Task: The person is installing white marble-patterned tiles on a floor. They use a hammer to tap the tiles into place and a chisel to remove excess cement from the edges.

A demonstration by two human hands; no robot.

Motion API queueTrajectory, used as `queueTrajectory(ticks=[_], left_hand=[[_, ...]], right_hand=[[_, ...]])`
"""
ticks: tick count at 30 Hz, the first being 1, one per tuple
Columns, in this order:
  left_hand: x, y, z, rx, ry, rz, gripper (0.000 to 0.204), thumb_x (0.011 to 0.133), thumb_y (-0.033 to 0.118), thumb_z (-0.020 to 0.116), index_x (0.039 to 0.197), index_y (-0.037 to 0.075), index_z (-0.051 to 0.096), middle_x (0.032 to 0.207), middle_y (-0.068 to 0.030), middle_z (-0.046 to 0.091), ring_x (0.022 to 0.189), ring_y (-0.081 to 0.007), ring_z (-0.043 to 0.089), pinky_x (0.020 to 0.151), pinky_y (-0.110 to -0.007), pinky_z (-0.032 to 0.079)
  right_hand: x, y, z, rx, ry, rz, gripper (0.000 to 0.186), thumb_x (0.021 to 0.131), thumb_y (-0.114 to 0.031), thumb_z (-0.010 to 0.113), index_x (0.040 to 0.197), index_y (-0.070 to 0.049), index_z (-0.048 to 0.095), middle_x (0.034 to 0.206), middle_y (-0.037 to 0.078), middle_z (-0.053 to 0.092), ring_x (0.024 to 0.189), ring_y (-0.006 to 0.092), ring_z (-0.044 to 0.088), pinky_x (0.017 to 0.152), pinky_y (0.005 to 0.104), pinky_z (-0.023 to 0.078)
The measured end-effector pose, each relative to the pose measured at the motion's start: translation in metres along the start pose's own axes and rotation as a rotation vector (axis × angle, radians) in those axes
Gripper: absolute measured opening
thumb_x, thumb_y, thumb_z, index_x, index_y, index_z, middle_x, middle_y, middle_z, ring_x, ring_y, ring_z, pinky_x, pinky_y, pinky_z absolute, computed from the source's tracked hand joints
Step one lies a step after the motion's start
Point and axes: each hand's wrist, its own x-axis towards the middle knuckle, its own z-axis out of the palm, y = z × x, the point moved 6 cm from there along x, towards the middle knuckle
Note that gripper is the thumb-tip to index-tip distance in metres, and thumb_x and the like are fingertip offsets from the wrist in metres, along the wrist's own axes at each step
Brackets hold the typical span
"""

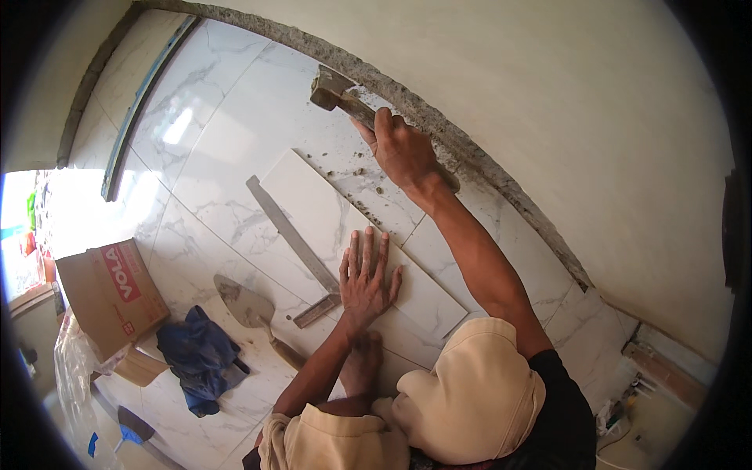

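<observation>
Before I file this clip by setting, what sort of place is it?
Probably a room under renovation: a hammer in the right hand, a trowel on the tiled floor, a rough strip along the wall.

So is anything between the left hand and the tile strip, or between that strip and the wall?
Nothing visible separates the left hand from the tile strip; it appears to rest on it. Toward the wall, crumbs lie scattered, and the right hand holds a hammer over that side.
</observation>
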Motion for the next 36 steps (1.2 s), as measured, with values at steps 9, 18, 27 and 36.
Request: queueTrajectory(ticks=[9, 18, 27, 36], left_hand=[[0.002, 0.0, 0.0, -0.008, -0.019, -0.006, 0.07, 0.089, 0.037, 0.059, 0.15, 0.013, 0.035, 0.157, -0.016, 0.026, 0.145, -0.0366, 0.022, 0.114, -0.05, 0.023], [0.002, 0.001, 0.003, 0.008, -0.024, -0.012, 0.065, 0.092, 0.039, 0.053, 0.151, 0.015, 0.035, 0.157, -0.0139, 0.029, 0.145, -0.0338, 0.025, 0.114, -0.045, 0.022], [0.0, -0.001, 0.005, -0.026, -0.038, -0.01, 0.071, 0.09, 0.039, 0.058, 0.151, 0.014, 0.032, 0.157, -0.016, 0.026, 0.145, -0.0363, 0.021, 0.114, -0.05, 0.022], [0.002, 0.0, 0.003, -0.016, -0.04, -0.011, 0.071, 0.089, 0.04, 0.058, 0.151, 0.014, 0.034, 0.156, -0.0166, 0.028, 0.144, -0.0358, 0.025, 0.112, -0.049, 0.025]], right_hand=[[0.007, 0.003, 0.017, -0.013, -0.056, 0.024, 0.046, 0.1, -0.046, 0.046, 0.088, -0.002, 0.051, 0.056, 0.016, 0.061, 0.049, 0.0312, 0.066, 0.04, 0.0419, 0.054], [0.03, 0.006, 0.041, 0.067, -0.075, 0.039, 0.045, 0.099, -0.044, 0.049, 0.094, 0.001, 0.05, 0.056, 0.019, 0.061, 0.045, 0.0332, 0.063, 0.036, 0.0414, 0.051], [0.039, 0.004, 0.044, -0.046, 0.051, -0.011, 0.043, 0.099, -0.042, 0.052, 0.087, -0.001, 0.048, 0.05, 0.015, 0.058, 0.042, 0.0324, 0.061, 0.034, 0.0399, 0.05], [0.059, 0.004, 0.054, 0.057, -0.091, 0.05, 0.042, 0.099, -0.039, 0.052, 0.098, 0.003, 0.05, 0.053, 0.018, 0.059, 0.052, 0.0381, 0.064, 0.044, 0.0473, 0.053]])
